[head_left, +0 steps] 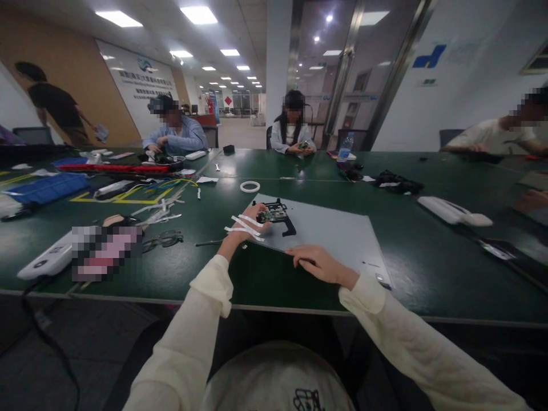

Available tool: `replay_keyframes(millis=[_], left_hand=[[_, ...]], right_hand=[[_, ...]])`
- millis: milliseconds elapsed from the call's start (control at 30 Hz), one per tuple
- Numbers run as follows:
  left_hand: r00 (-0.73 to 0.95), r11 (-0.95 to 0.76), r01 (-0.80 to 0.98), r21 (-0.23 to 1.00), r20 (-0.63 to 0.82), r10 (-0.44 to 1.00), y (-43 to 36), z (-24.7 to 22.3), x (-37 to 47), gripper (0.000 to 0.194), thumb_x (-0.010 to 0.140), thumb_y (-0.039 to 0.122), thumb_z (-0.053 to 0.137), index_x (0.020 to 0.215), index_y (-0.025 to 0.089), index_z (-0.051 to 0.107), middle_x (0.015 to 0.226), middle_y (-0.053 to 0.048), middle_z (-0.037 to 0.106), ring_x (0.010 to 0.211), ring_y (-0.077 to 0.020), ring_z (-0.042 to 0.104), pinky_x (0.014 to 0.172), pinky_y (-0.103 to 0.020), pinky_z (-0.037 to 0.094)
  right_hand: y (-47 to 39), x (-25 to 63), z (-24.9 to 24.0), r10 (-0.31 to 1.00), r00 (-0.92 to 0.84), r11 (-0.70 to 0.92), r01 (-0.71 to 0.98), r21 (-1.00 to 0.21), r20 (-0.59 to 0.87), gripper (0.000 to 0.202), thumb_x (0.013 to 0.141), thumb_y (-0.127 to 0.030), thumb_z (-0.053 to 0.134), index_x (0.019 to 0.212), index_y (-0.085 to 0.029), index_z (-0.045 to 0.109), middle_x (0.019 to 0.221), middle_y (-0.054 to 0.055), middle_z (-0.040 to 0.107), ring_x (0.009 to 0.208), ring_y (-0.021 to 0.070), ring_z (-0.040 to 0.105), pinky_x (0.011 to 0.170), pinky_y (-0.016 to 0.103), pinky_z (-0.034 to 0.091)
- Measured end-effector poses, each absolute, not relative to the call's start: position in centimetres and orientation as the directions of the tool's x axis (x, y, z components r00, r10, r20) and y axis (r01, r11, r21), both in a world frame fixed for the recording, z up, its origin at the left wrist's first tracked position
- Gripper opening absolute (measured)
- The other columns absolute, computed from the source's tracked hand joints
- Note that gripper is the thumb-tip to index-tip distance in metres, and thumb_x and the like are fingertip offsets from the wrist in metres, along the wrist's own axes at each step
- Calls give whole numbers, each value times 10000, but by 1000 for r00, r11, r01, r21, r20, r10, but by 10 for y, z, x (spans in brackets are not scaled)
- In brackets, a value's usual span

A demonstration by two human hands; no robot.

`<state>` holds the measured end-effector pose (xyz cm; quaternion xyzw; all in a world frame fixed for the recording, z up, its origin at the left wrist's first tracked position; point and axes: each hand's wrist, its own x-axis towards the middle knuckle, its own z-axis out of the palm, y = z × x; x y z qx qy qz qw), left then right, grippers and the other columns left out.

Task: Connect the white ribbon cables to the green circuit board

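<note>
A black frame with a circuit board [276, 214] lies on a grey sheet [338, 225] in the middle of the green table. My left hand [252, 224] has its fingers round the left end of the frame, and white strips lie across the back of this hand. Lower and to the right, my right hand [317, 262] rests at the front edge of the sheet with its fingers curled. A dark thing shows under those fingers, too small to make out. A thin dark tool [209, 243] lies left of my left wrist.
A white tape ring [250, 186] sits beyond the sheet. Glasses [162, 241], a white device [55, 257] and a blue tray [47, 189] are at the left. At the right lies another white device [454, 211]. Several people are around the table, with a bottle [345, 147] near the far edge.
</note>
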<state>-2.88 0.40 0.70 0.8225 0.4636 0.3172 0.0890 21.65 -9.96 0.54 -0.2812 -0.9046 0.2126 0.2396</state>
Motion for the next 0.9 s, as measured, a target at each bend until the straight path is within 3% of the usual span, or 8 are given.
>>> replay_keyframes(millis=[267, 500, 900], left_hand=[[475, -658, 638, 400, 469, 745, 5, -2, -12, 418, 698, 365, 593, 1052, 162, 504, 1016, -101, 605, 950, -238, 560, 852, -354, 454], [558, -703, 603, 377, 431, 709, -3, -19, 12, 428, 719, 359, 583, 1110, 217, 485, 1112, -74, 578, 1056, -211, 524, 940, -329, 416], [629, -691, 673, 264, 289, 722, -12, -16, 17, 477, 796, 401, 510, 1213, 176, 462, 1258, -69, 528, 1166, -185, 474, 1014, -269, 346]], right_hand=[[-112, 198, 8, 480, -802, 830, 283, -480, 355, 207, 834, -154, 401, 752, -178, 589, 1091, 71, 625, 1073, 153, 542, 919, 322, 415], [-116, 192, 6, 445, -823, 852, 267, -450, 353, 206, 824, -154, 400, 764, -181, 596, 1094, 70, 625, 1057, 143, 553, 920, 299, 414], [-113, 192, 3, 427, -823, 856, 235, -462, 374, 185, 812, -146, 423, 750, -171, 595, 1101, 68, 623, 1054, 142, 559, 919, 275, 423]])
